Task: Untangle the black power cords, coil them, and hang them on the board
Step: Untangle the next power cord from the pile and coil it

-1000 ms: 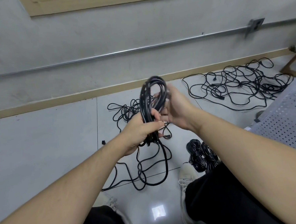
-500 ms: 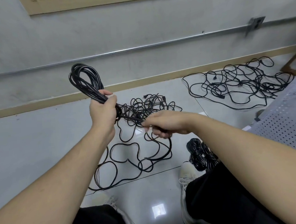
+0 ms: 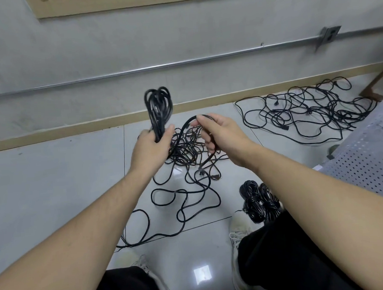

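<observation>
Coil [image 3: 159, 108] swung upright, floor tangle [image 3: 305, 113] nr, maybe pegboard [image 3: 366, 156] rt.

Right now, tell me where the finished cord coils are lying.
In the head view, the two finished coils lie on the floor at lower right, beside the right shoe and below the perforated board.

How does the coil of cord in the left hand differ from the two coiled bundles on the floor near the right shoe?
The coil in the left hand (coil at) is held up in the air, while the two floor bundles lie on the tiles. The held coil is unfinished: a strand runs from it to the right hand. The floor bundles are wrapped round their middle and look finished. All are black power cord in long loops.
</observation>
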